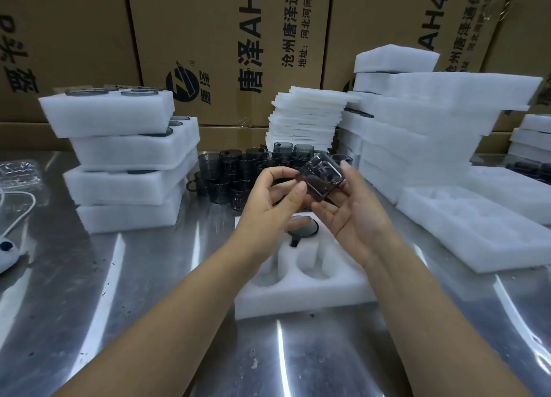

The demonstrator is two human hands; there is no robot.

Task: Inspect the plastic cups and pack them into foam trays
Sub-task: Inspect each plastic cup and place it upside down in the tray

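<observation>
Both hands hold one smoky transparent plastic cup (pixel 323 176), tilted on its side above the table. My left hand (pixel 269 200) pinches its left edge with thumb and fingertips. My right hand (pixel 348 206) cradles it from the right and below. Directly beneath lies a white foam tray (pixel 301 295) with round pockets; one far pocket holds a dark cup (pixel 304 228) with its handle in the slot, while the near pockets stand empty. A cluster of several loose dark cups (pixel 238 170) stands behind the hands.
Stacked foam trays filled with cups (pixel 119 164) rise at the left. A pile of foam sheets (pixel 307 119) stands at the back, more foam trays (pixel 432 128) at the right, with an empty tray (pixel 477 229) in front. Cardboard boxes (pixel 226 39) wall the rear. A white cable (pixel 18 215) lies far left.
</observation>
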